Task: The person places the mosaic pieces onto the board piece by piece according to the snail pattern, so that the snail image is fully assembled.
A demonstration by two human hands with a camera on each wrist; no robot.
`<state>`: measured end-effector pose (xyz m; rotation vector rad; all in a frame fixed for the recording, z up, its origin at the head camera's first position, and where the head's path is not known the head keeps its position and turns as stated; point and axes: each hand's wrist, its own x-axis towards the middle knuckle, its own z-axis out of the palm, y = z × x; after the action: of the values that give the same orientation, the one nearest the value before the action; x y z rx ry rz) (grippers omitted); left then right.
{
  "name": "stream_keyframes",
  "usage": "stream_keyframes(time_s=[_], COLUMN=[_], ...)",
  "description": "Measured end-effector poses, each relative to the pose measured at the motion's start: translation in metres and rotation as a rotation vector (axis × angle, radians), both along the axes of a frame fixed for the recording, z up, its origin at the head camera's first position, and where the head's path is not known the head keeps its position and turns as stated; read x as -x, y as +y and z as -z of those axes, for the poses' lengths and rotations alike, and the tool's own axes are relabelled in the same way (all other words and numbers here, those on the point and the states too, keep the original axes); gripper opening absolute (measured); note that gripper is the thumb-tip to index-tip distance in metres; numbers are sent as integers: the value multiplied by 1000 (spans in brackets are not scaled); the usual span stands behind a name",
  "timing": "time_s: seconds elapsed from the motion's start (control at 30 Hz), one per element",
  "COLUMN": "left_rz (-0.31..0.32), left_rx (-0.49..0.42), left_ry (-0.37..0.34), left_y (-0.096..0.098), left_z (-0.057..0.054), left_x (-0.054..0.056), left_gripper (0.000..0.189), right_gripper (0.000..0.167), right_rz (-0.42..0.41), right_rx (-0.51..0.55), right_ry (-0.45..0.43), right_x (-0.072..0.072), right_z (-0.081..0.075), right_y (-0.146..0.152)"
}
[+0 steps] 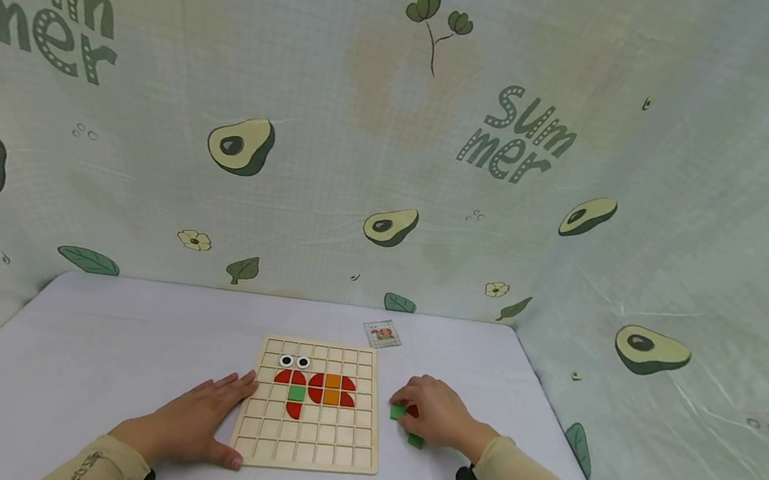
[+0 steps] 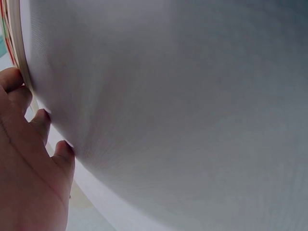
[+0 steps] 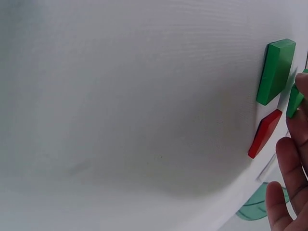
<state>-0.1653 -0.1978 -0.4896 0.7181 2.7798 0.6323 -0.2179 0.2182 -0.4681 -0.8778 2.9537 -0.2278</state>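
A wooden grid board [image 1: 306, 455] lies on the white table, bearing red quarter-round pieces, orange squares [image 1: 331, 397], a green square [image 1: 297, 393] and two eye pieces [image 1: 294, 361]. My left hand [image 1: 193, 418] rests along its left edge, fingers stretched out, the thumb by the near left corner. To the right of the board, my right hand [image 1: 440, 415] pinches a green tile [image 3: 294, 100] between thumb and finger. Beside those fingers, another green tile [image 3: 276, 72] and a red piece [image 3: 264, 134] sit on the cloth. The right fingers are partly cut off in the right wrist view.
A small picture card [image 1: 382, 333] lies behind the board's far right corner. Cloth walls [image 1: 311, 247] printed with avocados and leaves rise at the table's back and sides. A black object [image 1: 468, 479] sits at the right wrist.
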Motion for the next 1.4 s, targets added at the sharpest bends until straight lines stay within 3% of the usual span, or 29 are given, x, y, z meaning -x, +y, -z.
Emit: stream_keyframes(time_s=[0.53, 0.83, 1.1, 1.4], left_rz=[1, -15, -19, -20], left_rx=[-4, 9, 8, 4], left_ry=[-18, -17, -16, -28], left_y=[1, 0, 0, 0], left_z=[-2, 2, 3, 0], left_x=[-1, 1, 1, 0], left_gripper=[120, 122, 122, 120], right_gripper=[25, 27, 26, 26], right_rz=[-31, -88, -227, -244], right_rx=[63, 70, 24, -26], right_ry=[-10, -32, 3, 21], right_x=[1, 2, 1, -4], right_z=[-11, -17, -11, -7], right_y=[-24, -72, -122, -137])
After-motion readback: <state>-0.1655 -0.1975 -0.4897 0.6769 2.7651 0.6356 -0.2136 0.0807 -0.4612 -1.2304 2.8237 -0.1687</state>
